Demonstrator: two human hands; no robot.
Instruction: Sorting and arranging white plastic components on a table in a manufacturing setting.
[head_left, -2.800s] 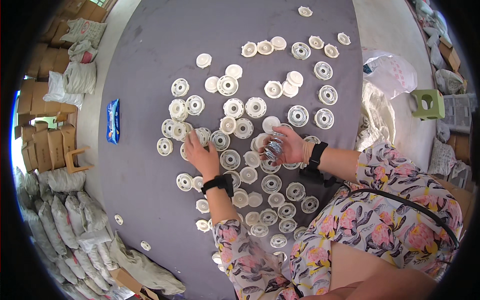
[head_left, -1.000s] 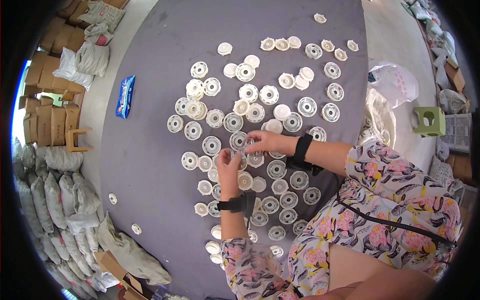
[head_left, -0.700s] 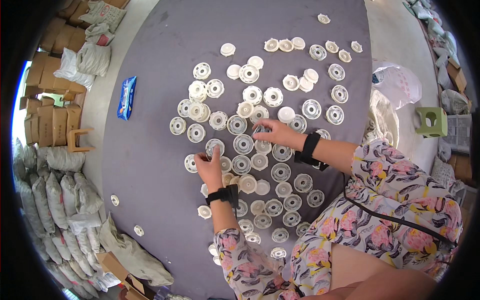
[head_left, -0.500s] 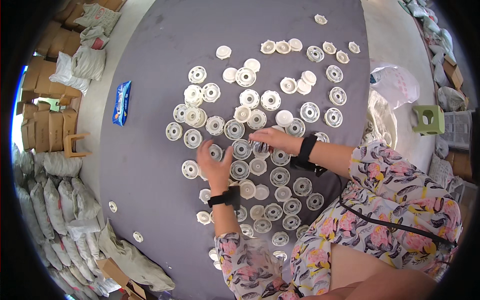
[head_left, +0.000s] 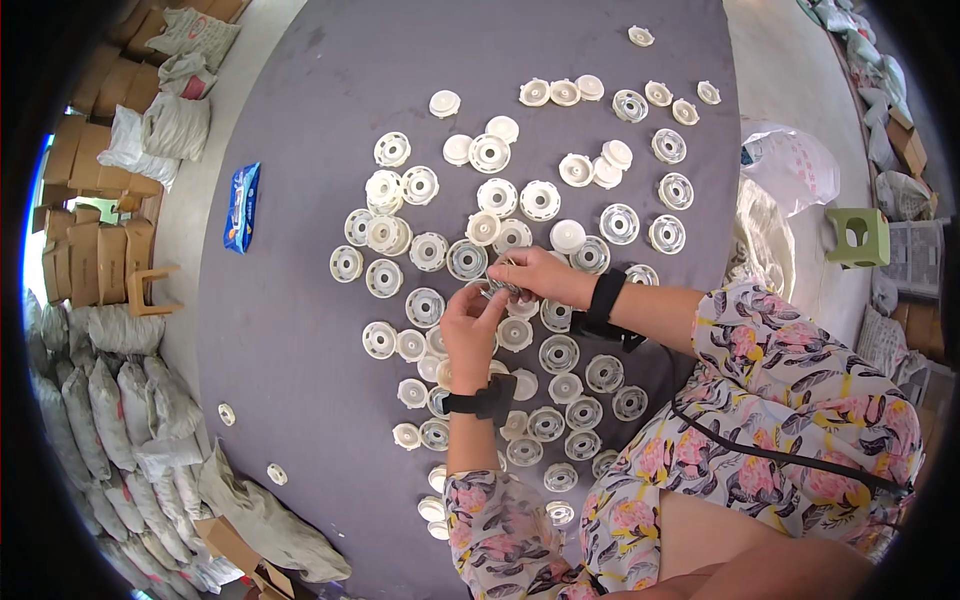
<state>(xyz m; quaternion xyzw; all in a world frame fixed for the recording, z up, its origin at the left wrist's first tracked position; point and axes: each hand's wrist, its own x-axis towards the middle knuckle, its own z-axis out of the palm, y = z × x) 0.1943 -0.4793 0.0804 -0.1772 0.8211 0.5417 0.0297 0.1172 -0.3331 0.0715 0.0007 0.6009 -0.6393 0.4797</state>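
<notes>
Several round white plastic discs [head_left: 430, 250] lie spread over a grey cloth [head_left: 300, 330]. My left hand [head_left: 470, 325] and my right hand [head_left: 535, 275] meet above the middle of the spread. Between their fingertips they pinch a small greyish disc part [head_left: 500, 285]. Both wrists wear black bands. Discs lie close around and partly under both hands.
A blue packet [head_left: 242, 207] lies at the cloth's left edge. Cardboard boxes [head_left: 85, 230] and white sacks [head_left: 120, 420] line the left side. A clear plastic bag [head_left: 790, 165] and a green stool [head_left: 860, 238] stand to the right.
My hands were apart, reaching among the discs; now they have come together over the middle, both pinching one small part.
</notes>
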